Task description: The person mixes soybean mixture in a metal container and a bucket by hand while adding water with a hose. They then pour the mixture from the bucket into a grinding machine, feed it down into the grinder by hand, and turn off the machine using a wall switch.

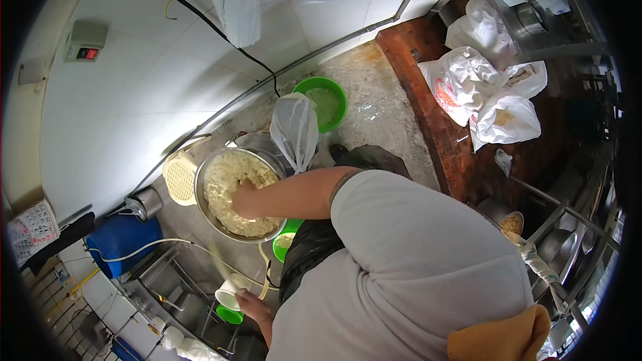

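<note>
My right hand [245,195] reaches into a large metal bowl [200,195] filled with a pale, lumpy, wet mixture [224,177]. Its fingers are sunk in the mass, so their shape is hidden. Lower in the view, my left hand [253,305] grips a white cup-like container [231,293], tilted beside the bowl. A pale blur, perhaps its moving contents, shows just above the container. A clear plastic bag [295,127] hangs at the bowl's upper right side.
Green basins [343,101] stand on the floor, one behind the bag and others near the bowl. A cream plastic stool [179,179], blue barrel [115,244] and looping hose [170,242] lie to the left. White sacks [461,83] rest on a reddish-brown platform [418,50] at right.
</note>
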A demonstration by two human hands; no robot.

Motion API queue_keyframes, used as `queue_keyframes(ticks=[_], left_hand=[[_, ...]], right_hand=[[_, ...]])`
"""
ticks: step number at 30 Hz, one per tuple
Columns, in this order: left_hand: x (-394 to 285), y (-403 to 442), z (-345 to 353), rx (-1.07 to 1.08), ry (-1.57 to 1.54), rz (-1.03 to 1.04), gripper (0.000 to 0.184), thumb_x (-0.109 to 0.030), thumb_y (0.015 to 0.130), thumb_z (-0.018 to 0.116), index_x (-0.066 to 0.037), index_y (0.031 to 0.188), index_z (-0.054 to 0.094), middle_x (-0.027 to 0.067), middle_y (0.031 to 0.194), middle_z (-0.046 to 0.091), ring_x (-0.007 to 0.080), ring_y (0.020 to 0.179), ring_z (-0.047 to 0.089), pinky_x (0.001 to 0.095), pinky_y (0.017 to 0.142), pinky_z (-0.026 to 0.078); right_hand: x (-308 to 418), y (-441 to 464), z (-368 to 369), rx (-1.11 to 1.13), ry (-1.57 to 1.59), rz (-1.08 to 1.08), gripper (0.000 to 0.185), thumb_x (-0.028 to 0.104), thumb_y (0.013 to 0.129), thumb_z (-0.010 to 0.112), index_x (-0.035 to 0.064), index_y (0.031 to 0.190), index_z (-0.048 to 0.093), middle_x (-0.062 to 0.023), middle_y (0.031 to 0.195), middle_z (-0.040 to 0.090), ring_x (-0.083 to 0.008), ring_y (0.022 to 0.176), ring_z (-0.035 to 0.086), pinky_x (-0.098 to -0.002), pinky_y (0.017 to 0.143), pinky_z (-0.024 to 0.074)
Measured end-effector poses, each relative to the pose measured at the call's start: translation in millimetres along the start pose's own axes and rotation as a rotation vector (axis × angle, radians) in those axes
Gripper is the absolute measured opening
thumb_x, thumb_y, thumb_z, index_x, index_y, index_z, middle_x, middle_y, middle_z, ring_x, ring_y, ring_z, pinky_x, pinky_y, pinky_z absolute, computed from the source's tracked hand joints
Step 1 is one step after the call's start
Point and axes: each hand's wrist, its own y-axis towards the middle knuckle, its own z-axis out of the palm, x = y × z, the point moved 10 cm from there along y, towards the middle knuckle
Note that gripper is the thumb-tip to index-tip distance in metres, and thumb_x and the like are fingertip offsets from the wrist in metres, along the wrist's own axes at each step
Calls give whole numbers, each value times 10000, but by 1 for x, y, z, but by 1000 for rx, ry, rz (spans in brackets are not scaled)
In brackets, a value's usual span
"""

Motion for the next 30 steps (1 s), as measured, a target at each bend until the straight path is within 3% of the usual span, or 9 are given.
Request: queue_keyframes(ticks=[2,6,8,11,14,16,21,24,30], left_hand=[[15,8,-11,-134,-110,-169,539,-480,1101,422,6,921,569,98,644,521,242,595,522,408,606,431],[10,33,-22,-257,-333,-136,515,-473,1114,413,-15,917,543,45,617,482,160,563,501,311,575,417],[-6,48,-18,-244,-429,-185,507,-478,1120,408,-28,920,530,38,613,466,144,557,497,304,565,424],[-8,71,-13,-218,-545,-146,437,-436,1117,457,-35,969,550,8,636,474,118,550,477,287,534,421],[29,89,-6,-149,-702,-140,341,-373,1102,508,-57,995,582,-21,666,482,87,562,474,269,487,399],[36,92,-16,-201,-577,-158,320,-356,1087,536,-70,957,590,-31,673,488,75,579,485,272,468,390],[44,104,-29,-191,-454,-68,401,-348,1067,590,8,883,582,100,656,503,186,606,466,375,585,435],[24,109,-42,-148,-516,-12,389,-347,1060,601,19,929,618,168,694,571,236,630,521,400,630,470],[32,119,-27,13,-488,66,416,-431,1035,627,-20,971,650,232,764,659,442,730,656,499,668,509]], right_hand=[[1,21,23,339,69,86,554,324,934,645,201,1472,595,-119,1635,405,-442,1511,316,-786,1084,314],[18,-25,-70,-521,-158,129,672,310,870,740,180,1504,559,-119,1637,400,-390,1521,342,-769,1121,304],[21,-27,-52,-141,-74,66,827,376,834,769,224,1584,458,-66,1691,338,-357,1544,327,-774,1132,292],[19,21,-11,-228,-142,-50,934,412,788,809,267,1618,404,-24,1728,285,-359,1567,282,-792,1116,296],[8,-1,-12,-184,-89,-46,1009,425,739,866,289,1622,396,-47,1617,471,-372,1502,401,-763,1095,349],[-16,32,18,438,2,89,962,419,720,899,305,1575,473,-65,1525,578,-369,1423,502,-745,1075,386],[27,-91,-50,-161,-86,298,912,352,678,949,249,1494,553,-192,1681,291,-525,1451,399,-638,1113,453],[19,-71,-24,-256,-90,360,838,303,703,905,205,1469,579,-184,1610,430,-513,1414,456,-669,1052,477],[-60,-4,-21,8,404,467,875,320,704,892,116,1483,549,-255,1547,475,-442,1417,488,-446,1108,488]])
